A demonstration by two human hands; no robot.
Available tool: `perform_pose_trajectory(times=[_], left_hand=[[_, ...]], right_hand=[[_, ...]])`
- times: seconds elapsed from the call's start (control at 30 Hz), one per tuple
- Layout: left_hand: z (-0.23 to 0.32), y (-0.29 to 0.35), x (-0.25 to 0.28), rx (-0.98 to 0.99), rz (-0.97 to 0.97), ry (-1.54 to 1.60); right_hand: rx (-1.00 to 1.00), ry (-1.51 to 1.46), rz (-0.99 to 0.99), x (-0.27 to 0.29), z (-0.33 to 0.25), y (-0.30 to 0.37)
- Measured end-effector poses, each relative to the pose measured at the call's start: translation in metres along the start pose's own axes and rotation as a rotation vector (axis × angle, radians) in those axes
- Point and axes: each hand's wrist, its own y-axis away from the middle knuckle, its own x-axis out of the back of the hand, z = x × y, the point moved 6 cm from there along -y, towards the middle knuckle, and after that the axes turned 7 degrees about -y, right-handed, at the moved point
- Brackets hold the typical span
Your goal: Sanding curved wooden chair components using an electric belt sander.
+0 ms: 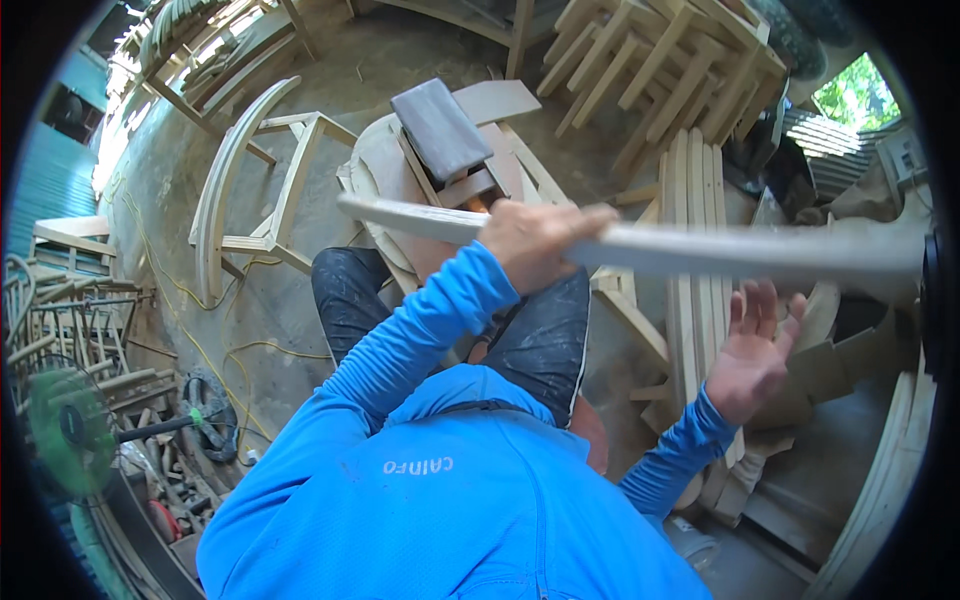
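1. One pale wooden bar (740,252) crosses my view beyond the blue jacket (450,520), held up above the dark trousers (535,350) and reaching to the right edge, its right stretch blurred.
2. The left hand (535,248) is closed around that bar, fingers wrapped over it, nearer its left end. I judge that this one grip bears the whole load, since I see no other support.
3. The right hand (755,365) holds nothing: its fingers are spread, below the bar and apart from it. I'd guess that the looseness leaves it free to steady the long side.
4. Ahead of the knees I have a rounded board (378,165) with a dark grey rectangular block (440,130) raised over it on wooden pieces, probably set there to be within easy reach.
5. To the right, long wooden strips (690,230) lie side by side, likely laid parallel to keep them orderly; on the left stands an open chair frame (290,190) with a curved rail.
6. The floor (420,50) looks like dusty grey concrete, and a yellow cord (180,325) winds across it near a green fan (70,430).
7. Farthest out, I see a stack of wooden frames (670,75), a teal wall (45,190) and bright foliage (858,95) showing through an opening.
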Motion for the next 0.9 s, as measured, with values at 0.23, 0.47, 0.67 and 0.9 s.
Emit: perform_pose_trajectory(times=[0.23,0.47,0.67,0.9], left_hand=[[0.036,-0.015,-0.036,-0.344,-0.185,-0.130],[-0.035,-0.032,-0.034,-0.046,-0.153,0.156],[-0.149,0.009,-0.064,0.393,-0.312,-0.235],[-0.222,0.005,-0.048,0.391,-0.218,-0.274]], right_hand=[[0.072,-0.439,0.010,0.030,-0.109,0.001],[0.190,-0.370,-0.190,-0.007,-0.142,-0.002],[0.131,-0.299,-0.165,-0.020,-0.113,0.009],[0.144,-0.200,-0.204,-0.067,-0.057,0.014]])
